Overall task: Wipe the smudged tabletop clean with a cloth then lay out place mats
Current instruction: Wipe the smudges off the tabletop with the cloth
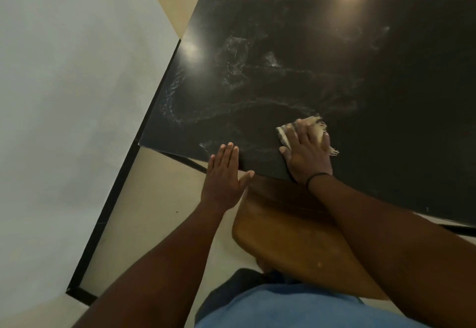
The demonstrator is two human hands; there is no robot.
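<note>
Head view: a black worktop (386,95) fills the upper right of the frame, streaked with pale smudges (244,77) across its centre and left. The right hand (306,150), fingers straight and flat, presses a cream fringed cloth (318,130) onto the worktop near its lower edge. The left hand (224,175) lies flat with fingers spread, holding nothing, its fingertips on the worktop's lower edge just left of the cloth. A black band (318,176) circles the right wrist. A brown chair (283,237) sits below the edge, lower centre. No writing or labels can be read.
</note>
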